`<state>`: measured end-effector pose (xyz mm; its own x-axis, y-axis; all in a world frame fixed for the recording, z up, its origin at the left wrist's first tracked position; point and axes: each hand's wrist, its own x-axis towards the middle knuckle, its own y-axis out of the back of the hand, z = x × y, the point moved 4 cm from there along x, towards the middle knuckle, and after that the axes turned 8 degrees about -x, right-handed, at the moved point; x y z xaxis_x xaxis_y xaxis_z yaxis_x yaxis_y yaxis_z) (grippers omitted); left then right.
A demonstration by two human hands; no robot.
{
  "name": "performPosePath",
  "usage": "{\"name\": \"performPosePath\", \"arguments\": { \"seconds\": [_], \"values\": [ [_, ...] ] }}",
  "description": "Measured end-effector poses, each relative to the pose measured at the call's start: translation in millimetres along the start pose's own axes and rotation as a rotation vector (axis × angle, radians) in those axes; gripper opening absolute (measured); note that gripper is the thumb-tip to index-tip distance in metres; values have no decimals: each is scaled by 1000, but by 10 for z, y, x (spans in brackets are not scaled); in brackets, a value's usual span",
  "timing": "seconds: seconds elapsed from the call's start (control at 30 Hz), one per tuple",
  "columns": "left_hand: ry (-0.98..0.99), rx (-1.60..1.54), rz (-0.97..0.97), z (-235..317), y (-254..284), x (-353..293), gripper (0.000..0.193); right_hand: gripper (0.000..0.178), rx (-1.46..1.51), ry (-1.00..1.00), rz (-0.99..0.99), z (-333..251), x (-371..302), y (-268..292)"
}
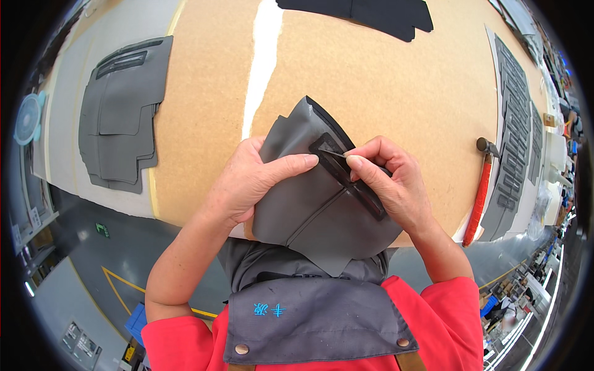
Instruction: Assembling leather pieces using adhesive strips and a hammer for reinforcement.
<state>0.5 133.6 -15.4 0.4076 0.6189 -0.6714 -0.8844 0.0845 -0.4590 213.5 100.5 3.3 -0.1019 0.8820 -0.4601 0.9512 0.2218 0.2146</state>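
A grey leather-like panel (288,207) is tilted up over the table's near edge, its lower part against my apron. My left hand (241,182) grips the panel's left side, thumb flat on its face and fingers behind it. Between thumb and forefinger, my right hand (396,185) pinches a thin, pointed metal tool (334,153). The tool's tip rests at the upper end of a long, black-edged slot (339,170) in the panel. Most of the tool is hidden by my right hand, so its exact kind is unclear.
Stacked grey panels (120,117) lie at the left, and black pieces (365,15) at the far edge. A red-handled hammer (478,201) lies at the right beside a board of dark strip-like parts (513,123). Brown sheeting (204,80) covers the table.
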Motion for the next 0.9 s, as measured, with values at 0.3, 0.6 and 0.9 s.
{"name": "performPosePath", "arguments": {
  "seconds": [0.3,0.6,0.9],
  "values": [
    [8,10,-11,17,-7,0,34,19,17,-4,-3,16,8,8],
    [27,5,-19,11,9,1,34,20,36,0,-7,25,18,3],
    [22,-7,-24,2,14,-4,34,20,34,10,-16,21,19,0]
  ]
}}
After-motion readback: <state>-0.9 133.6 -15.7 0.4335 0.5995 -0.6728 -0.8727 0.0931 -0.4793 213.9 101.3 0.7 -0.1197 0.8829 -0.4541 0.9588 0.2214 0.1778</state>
